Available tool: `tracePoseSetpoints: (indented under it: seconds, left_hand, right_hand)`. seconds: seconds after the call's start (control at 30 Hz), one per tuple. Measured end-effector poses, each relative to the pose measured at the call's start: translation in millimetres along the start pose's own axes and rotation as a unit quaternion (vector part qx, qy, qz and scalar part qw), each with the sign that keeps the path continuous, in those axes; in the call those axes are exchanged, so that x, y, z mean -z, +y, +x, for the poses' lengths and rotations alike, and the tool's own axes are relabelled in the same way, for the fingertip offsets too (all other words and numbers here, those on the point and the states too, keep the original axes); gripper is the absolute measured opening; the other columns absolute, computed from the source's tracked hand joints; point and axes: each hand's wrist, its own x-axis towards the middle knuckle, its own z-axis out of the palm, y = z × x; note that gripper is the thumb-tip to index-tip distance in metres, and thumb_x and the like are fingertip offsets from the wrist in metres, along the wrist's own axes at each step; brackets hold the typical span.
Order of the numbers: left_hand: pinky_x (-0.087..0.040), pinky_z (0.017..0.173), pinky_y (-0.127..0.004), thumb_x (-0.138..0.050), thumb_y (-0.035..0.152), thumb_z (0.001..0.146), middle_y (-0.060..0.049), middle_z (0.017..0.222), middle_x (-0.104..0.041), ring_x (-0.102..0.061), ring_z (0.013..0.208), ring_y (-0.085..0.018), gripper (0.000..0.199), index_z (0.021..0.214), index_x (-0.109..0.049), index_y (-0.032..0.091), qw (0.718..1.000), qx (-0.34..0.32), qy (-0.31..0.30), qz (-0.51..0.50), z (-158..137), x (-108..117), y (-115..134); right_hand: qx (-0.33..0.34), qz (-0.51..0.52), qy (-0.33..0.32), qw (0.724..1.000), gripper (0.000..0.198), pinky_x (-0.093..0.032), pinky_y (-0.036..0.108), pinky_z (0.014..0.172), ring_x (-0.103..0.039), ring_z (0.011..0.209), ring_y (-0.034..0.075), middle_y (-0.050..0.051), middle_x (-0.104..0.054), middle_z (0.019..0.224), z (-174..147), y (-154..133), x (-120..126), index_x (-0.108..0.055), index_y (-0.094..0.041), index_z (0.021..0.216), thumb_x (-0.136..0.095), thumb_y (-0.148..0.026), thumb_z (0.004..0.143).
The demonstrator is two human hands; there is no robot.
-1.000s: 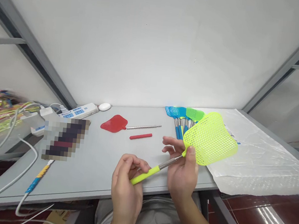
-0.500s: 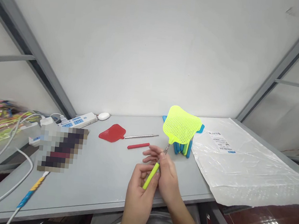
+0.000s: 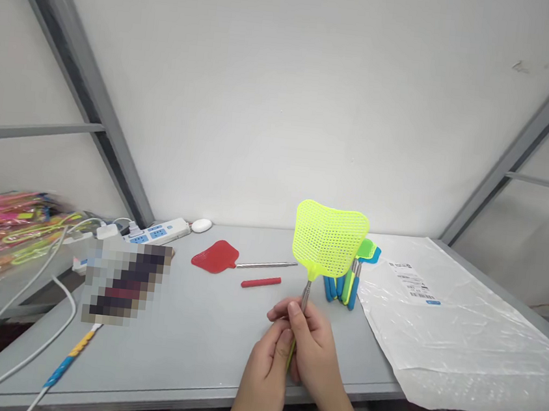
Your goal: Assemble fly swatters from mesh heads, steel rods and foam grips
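Note:
A yellow-green fly swatter (image 3: 330, 237) stands nearly upright in front of me, its perforated head at the top and its metal shaft running down into my fingers. My left hand (image 3: 267, 368) is closed around the lower handle. Just above and to the right, my right hand (image 3: 312, 337) is closed on the shaft and upper handle, thumb on the front. The fingers cover most of the handle. Beyond my hands lies a red fly swatter head (image 3: 216, 256) with a bare metal rod (image 3: 267, 265). A separate red handle (image 3: 261, 282) rests below that rod.
Several blue and green fly swatters (image 3: 346, 291) lie bunched behind the held one. A white plastic mailer bag (image 3: 419, 325) covers the table's right side. To the left are a power strip (image 3: 158, 232), a white cable (image 3: 63, 301), a pixelated object (image 3: 126, 285) and bagged colourful items (image 3: 11, 230).
The swatter has turned more upright. My right hand's fingers, partly spread before, have closed around the shaft and upper handle, hiding more of it. The whole view has shifted slightly.

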Motion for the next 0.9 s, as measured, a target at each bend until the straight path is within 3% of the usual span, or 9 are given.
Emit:
tracePoseSetpoints:
  seconds: [0.1,0.23,0.33,0.47,0.57,0.63,0.77,0.9]
  left_hand:
    - [-0.046,0.058,-0.026,-0.045,0.055,0.093,-0.007,0.090,-0.066,-0.059,0.071,-0.019,0.044,0.117,-0.061,0.023,1.000,0.025,0.011,0.000,4.9,-4.0,6.4]
    - [-0.048,0.071,-0.028,-0.047,0.049,0.094,-0.007,0.091,-0.066,-0.060,0.079,-0.020,0.033,0.101,-0.064,0.023,0.997,-0.044,-0.009,0.063,29.9,-6.4,24.6]
    - [-0.046,0.065,-0.027,-0.043,0.047,0.095,-0.004,0.078,-0.063,-0.059,0.072,-0.019,0.033,0.083,-0.061,0.023,0.986,-0.085,-0.018,0.143,62.2,-8.4,36.4]
    - [-0.042,0.060,-0.028,-0.031,0.046,0.098,-0.003,0.074,-0.063,-0.058,0.069,-0.020,0.040,0.078,-0.056,0.023,0.938,-0.070,-0.051,0.336,114.2,-23.6,41.4]
    - [-0.046,0.067,-0.032,-0.035,0.039,0.099,-0.005,0.078,-0.065,-0.060,0.074,-0.021,0.036,0.079,-0.059,0.020,0.920,-0.043,-0.085,0.379,153.3,-41.7,35.8]
    - [-0.051,0.078,-0.036,-0.043,0.036,0.098,-0.007,0.093,-0.067,-0.062,0.085,-0.020,0.030,0.091,-0.064,0.017,0.911,-0.025,-0.102,0.399,175.3,-51.0,29.2]
    - [-0.053,0.088,-0.043,-0.058,0.035,0.093,-0.010,0.125,-0.058,-0.061,0.105,-0.021,0.036,0.124,-0.056,0.017,0.896,0.003,-0.113,0.430,199.2,-57.7,15.1]
    - [-0.054,0.083,-0.039,-0.052,0.039,0.095,-0.009,0.115,-0.063,-0.064,0.097,-0.021,0.032,0.116,-0.060,0.016,0.886,0.011,-0.124,0.447,200.7,-58.2,7.8]
  right_hand:
    - [-0.013,-0.012,-0.015,1.000,0.038,-0.054,0.032,0.069,-0.067,0.080,0.020,0.008,-0.072,0.104,-1.1,-1.1,1.0,-0.070,-0.022,0.108,-0.048,-0.051,0.095]
    - [0.046,-0.050,0.022,0.997,0.042,-0.049,0.039,0.097,-0.059,0.116,0.024,0.008,-0.062,0.131,-1.9,2.5,14.4,-0.058,-0.027,0.134,-0.047,-0.044,0.097]
    - [0.083,-0.103,0.068,0.989,0.050,-0.045,0.042,0.103,-0.052,0.127,0.026,0.008,-0.052,0.143,-7.3,9.3,32.2,-0.042,-0.030,0.146,-0.050,-0.037,0.097]
    - [0.141,-0.256,0.094,0.952,0.054,-0.051,0.041,0.095,-0.059,0.117,0.026,0.010,-0.049,0.144,-22.8,23.8,52.9,-0.040,-0.030,0.146,-0.053,-0.029,0.094]
    - [0.199,-0.359,0.083,0.908,0.049,-0.050,0.040,0.097,-0.058,0.119,0.027,0.012,-0.054,0.136,-31.0,35.1,60.1,-0.047,-0.026,0.140,-0.055,-0.024,0.092]
    - [0.226,-0.375,0.089,0.895,0.041,-0.049,0.040,0.099,-0.056,0.120,0.026,0.012,-0.055,0.132,-31.8,39.8,61.6,-0.053,-0.025,0.133,-0.054,-0.024,0.092]
    - [0.225,-0.317,0.119,0.914,0.030,-0.050,0.037,0.096,-0.058,0.115,0.024,0.010,-0.057,0.125,-27.7,40.3,61.3,-0.055,-0.026,0.124,-0.047,-0.027,0.095]
    - [0.198,-0.281,0.111,0.932,0.030,-0.050,0.037,0.095,-0.057,0.114,0.023,0.009,-0.055,0.125,-25.5,35.9,60.0,-0.053,-0.027,0.125,-0.045,-0.030,0.096]
